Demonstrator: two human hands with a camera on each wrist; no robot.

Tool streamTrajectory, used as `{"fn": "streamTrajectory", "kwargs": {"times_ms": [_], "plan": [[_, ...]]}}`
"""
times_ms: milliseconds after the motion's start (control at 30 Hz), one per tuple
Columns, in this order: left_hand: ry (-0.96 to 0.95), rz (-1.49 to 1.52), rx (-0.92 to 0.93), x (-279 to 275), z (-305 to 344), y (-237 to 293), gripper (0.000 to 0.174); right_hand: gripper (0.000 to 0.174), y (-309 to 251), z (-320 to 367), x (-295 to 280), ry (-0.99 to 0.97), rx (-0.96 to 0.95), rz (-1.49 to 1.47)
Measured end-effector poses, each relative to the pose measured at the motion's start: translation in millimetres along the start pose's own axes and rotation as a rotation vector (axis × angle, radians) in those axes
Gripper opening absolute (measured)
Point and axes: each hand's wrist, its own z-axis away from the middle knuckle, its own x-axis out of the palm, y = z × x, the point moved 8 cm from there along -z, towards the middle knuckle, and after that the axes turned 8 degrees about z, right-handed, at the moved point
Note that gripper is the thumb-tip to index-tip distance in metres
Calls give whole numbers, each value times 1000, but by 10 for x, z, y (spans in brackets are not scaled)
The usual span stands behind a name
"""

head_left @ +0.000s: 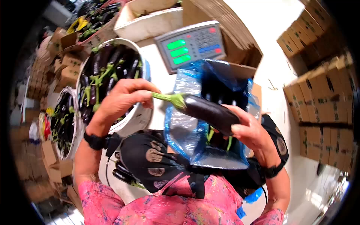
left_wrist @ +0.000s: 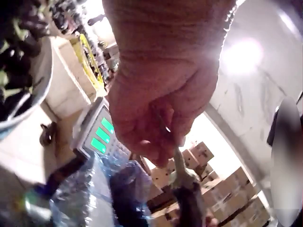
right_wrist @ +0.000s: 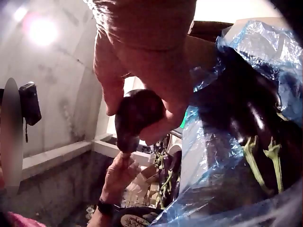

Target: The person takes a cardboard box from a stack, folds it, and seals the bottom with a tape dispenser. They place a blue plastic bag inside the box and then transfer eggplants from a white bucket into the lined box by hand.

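A dark purple eggplant (head_left: 210, 112) is held level above a box lined with blue plastic (head_left: 180, 131). The left hand (head_left: 125, 99) pinches its green stem between thumb and fingers; the left wrist view shows this hand (left_wrist: 161, 94) from close up, the stem (left_wrist: 179, 161) below it. The right hand (head_left: 251, 129) grips the rounded end, thumb on the near side; in the right wrist view that hand (right_wrist: 142, 71) curls round the eggplant (right_wrist: 135, 118). Inside the liner lie several eggplants (right_wrist: 260, 118), stems toward the person.
Behind the box stands a scale (head_left: 191, 45) with green displays. A white tub (head_left: 146, 120) of eggplants is at the left, a smaller basket (head_left: 77, 138) beyond it. A foam box (head_left: 150, 24) sits at the back; stacked cartons (head_left: 326, 93) are at the right.
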Motion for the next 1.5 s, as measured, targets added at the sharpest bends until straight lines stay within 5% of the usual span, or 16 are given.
{"fn": "streamTrajectory", "kwargs": {"times_ms": [133,333,500,833,933,967,1033,1167,1267,1367,1433,1500], "plan": [[54,192,47,-303,252,-90,22,84,-33,-61,73,132,33,33],[539,533,140,-1341,1056,-883,24,40,240,-131,-170,262,193,102],[731,721,311,-1825,1364,-1347,22,45,280,-207,-152,272,270,249],[790,896,505,-2302,1011,-1976,18,42,252,-346,-34,301,369,363],[1026,497,148,-2284,954,-2223,15,43,264,-428,-20,282,384,388],[1008,-174,-37,-2287,946,-2051,14,43,263,-454,-18,278,393,396],[926,-1169,224,-1910,894,-1526,20,43,279,-490,-4,272,416,404],[918,-1043,437,-2015,486,-1073,36,42,374,-614,-34,256,457,428],[950,-1196,422,-2418,-3,-1050,51,40,374,-697,57,224,503,488],[992,-1125,122,-3136,-345,-1572,60,39,401,-677,41,217,559,523],[982,-1075,-291,-3319,-392,-1751,53,38,395,-629,9,230,587,525],[1096,-996,-291,-3325,-367,-1634,24,37,392,-598,-52,260,576,501]]}}
